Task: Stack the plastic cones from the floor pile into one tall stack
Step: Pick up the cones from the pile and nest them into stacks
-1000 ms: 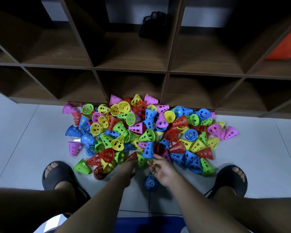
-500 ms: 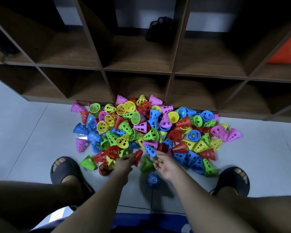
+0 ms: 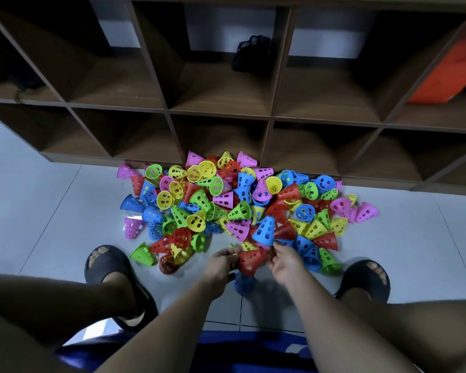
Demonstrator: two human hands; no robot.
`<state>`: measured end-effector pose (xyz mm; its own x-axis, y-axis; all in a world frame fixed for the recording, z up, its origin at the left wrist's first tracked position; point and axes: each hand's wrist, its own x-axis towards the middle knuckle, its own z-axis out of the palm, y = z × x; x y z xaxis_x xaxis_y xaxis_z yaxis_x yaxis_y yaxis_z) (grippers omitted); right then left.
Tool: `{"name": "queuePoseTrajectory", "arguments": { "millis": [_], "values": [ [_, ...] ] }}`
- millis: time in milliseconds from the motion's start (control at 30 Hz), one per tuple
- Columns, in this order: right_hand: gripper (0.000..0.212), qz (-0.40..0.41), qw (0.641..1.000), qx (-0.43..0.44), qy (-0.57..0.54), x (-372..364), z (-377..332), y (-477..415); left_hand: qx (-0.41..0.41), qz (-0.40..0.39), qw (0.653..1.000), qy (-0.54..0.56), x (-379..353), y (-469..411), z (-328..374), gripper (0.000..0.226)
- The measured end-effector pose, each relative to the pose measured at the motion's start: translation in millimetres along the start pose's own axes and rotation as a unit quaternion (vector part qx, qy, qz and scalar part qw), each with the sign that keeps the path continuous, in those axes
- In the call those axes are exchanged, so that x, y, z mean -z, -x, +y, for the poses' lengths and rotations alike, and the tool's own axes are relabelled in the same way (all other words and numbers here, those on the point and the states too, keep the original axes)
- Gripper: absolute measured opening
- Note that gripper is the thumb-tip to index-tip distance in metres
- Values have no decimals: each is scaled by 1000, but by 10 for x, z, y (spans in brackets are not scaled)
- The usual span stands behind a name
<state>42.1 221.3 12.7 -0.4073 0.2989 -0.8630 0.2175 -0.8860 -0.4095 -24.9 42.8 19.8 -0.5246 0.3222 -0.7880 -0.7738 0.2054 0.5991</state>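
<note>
saw bare floor (image 3: pixel 51 211) open to the left of the cone pile (image 3: pixel 226 205) and to its right. found the pile's far edge pressed against the shelf unit (image 3: pixel 218 113), closing off the way behind. noted the left foot (image 3: pixel 105 262) and right foot (image 3: pixel 366 278) flanking the near edge, and a lone blue cone (image 3: pixel 242 285) on the tile between them.

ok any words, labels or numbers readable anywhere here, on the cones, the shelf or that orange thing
No readable text.
cones: only holes, no print, also on the red cone in the left hand and the blue cone in the right hand.
shelf, black bag, orange thing: no labels visible.
blue cloth at bottom edge: white mark, cut off, unreadable.
</note>
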Motion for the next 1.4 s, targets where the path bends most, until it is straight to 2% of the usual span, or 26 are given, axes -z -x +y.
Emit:
{"name": "queuePoseTrajectory", "arguments": {
  "millis": [133, 233, 500, 833, 1000, 1100, 1233, 1333, 1400],
  "values": [
    [16, -70, 996, -50, 31, 95, 62, 172, 0, 20, 998, -62, -10, 7, -118, 25],
    [18, -85, 989, -73, 99, 148, 101, 273, 0, 49, 996, -79, -1, 1, -191, 24],
    [25, -71, 960, -29, 269, 291, 208, 195, -6, 83, 988, -127, 23, -44, -327, 15],
    [20, -1, 916, 9, 402, 295, 428, -128, 3, 86, 986, -143, 2, -275, -241, 22],
    [22, 14, 918, 18, 397, 263, 413, -255, 2, 60, 989, -136, -18, -405, -147, 28],
    [28, 8, 925, 32, 379, 185, 413, -353, -20, 46, 987, -151, 10, -511, -146, 40],
    [37, 1, 920, 51, 388, 44, 349, -402, -38, 30, 976, -213, 56, -626, -180, 50],
    [42, -10, 918, 39, 394, -7, 324, -456, -37, 25, 964, -263, 114, -669, -209, 46],
    [43, -21, 914, 35, 403, -19, 334, -514, -46, 45, 949, -308, 158, -684, -210, 32]
  ]
}}
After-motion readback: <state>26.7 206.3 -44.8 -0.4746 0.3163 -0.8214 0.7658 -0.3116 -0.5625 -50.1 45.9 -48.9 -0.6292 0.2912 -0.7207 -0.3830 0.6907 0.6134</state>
